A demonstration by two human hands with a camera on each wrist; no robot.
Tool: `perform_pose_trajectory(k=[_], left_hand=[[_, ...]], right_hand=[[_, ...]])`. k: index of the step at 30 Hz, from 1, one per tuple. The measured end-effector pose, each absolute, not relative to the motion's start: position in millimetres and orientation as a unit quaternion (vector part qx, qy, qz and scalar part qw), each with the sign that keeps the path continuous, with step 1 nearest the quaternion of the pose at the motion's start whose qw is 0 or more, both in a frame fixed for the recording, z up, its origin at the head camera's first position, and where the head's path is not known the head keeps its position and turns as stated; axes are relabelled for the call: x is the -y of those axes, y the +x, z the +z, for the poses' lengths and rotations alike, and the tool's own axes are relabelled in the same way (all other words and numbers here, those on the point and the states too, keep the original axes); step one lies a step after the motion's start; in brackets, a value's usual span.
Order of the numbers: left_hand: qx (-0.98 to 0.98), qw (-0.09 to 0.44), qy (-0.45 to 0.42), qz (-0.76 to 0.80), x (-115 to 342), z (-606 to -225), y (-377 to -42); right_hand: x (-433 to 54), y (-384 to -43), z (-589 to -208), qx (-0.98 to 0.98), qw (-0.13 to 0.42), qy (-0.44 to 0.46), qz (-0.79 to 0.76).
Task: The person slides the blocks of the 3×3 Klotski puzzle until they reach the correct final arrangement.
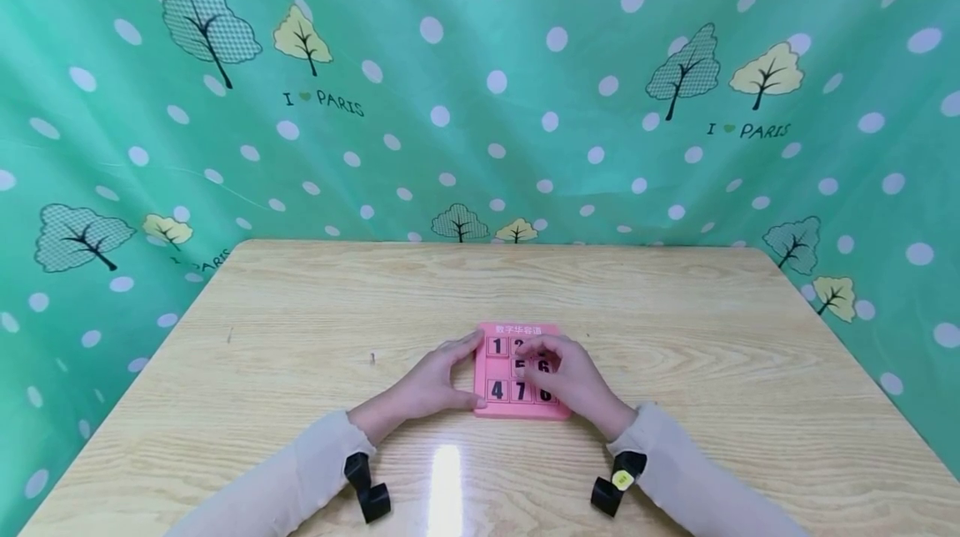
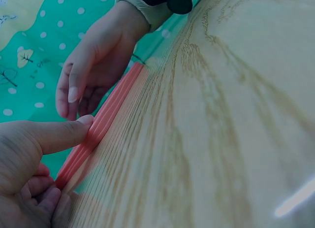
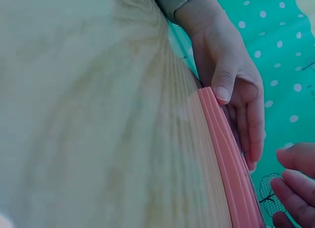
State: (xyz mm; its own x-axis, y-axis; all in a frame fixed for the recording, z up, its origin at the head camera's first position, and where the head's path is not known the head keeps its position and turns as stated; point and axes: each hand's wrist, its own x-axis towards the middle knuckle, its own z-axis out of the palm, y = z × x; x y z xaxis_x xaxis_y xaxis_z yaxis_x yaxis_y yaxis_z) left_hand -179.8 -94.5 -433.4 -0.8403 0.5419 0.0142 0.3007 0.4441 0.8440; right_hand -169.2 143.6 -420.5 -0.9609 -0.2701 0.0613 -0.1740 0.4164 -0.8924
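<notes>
A pink sliding number puzzle (image 1: 521, 413) lies flat on the table, with white tiles bearing black numbers. Tile 1 (image 1: 497, 346) is at its top left, and 4, 7 and 8 run along the bottom row. Bare pink shows at the left of the middle row, beside the 5 and 6. My left hand (image 1: 431, 383) grips the puzzle's left side, thumb at the lower corner and fingers further up. Over the tiles hovers my right hand (image 1: 573, 374), fingers loosely bent, hiding part of the top right. In the right wrist view its fingertips (image 3: 290, 156) stand apart from the frame.
The wooden table (image 1: 300, 303) extends around the puzzle, with a bright light reflection near its front edge. A green dotted cloth (image 1: 480, 128) hangs behind and at both sides. Black wrist devices (image 1: 367, 487) are strapped over both pale sleeves.
</notes>
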Motion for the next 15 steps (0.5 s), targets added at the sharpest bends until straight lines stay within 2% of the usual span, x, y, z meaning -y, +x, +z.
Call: perform_pose_trajectory(k=[15], left_hand=[[-0.839,0.132,0.244,0.468,94,-433,-179]], right_hand=[[-144,-152,-426,-0.842,0.044,-0.135,-0.52]])
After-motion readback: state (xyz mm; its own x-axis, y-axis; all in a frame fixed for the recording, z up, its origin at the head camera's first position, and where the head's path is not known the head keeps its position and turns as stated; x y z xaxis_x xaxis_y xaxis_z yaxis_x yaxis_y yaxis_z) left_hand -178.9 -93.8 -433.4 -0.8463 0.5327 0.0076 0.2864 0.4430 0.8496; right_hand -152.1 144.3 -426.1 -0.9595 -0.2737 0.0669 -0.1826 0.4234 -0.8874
